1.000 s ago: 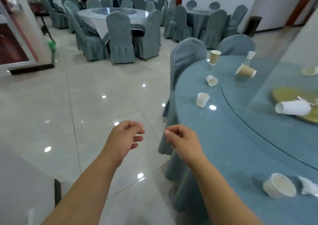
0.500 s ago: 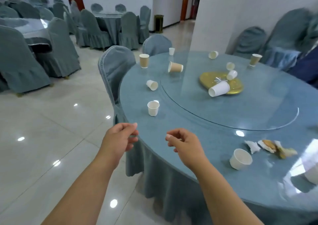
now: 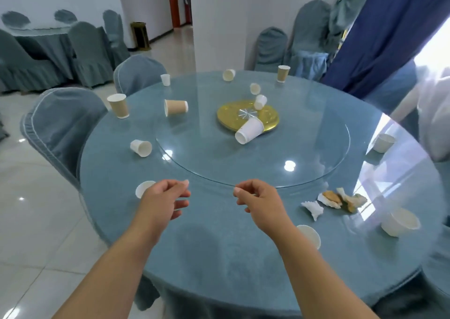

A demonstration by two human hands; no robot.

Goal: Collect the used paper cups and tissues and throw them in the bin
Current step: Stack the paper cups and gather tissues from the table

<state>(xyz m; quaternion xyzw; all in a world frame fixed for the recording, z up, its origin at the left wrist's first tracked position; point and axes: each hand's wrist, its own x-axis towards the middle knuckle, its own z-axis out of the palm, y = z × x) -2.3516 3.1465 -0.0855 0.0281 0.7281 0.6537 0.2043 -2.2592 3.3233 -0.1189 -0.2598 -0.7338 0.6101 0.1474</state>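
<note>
Several used paper cups are scattered on a round blue table. A small white cup stands just left of my left hand. Another white cup lies partly hidden behind my right forearm. My right hand hovers over the table's near part. Both hands hold nothing, fingers loosely curled and apart. A crumpled white tissue and stained tissues lie to the right. A white cup lies on its side against a gold plate. Brown cups sit at the far left.
A glass turntable covers the table's middle. Covered chairs stand at the left side, more at the back. A dark bin stands by the far wall. A blue curtain hangs at the right.
My view has swung right and moved closer, so the whole table is now in front of me. Both hands now hover above the tabletop, still holding nothing.
</note>
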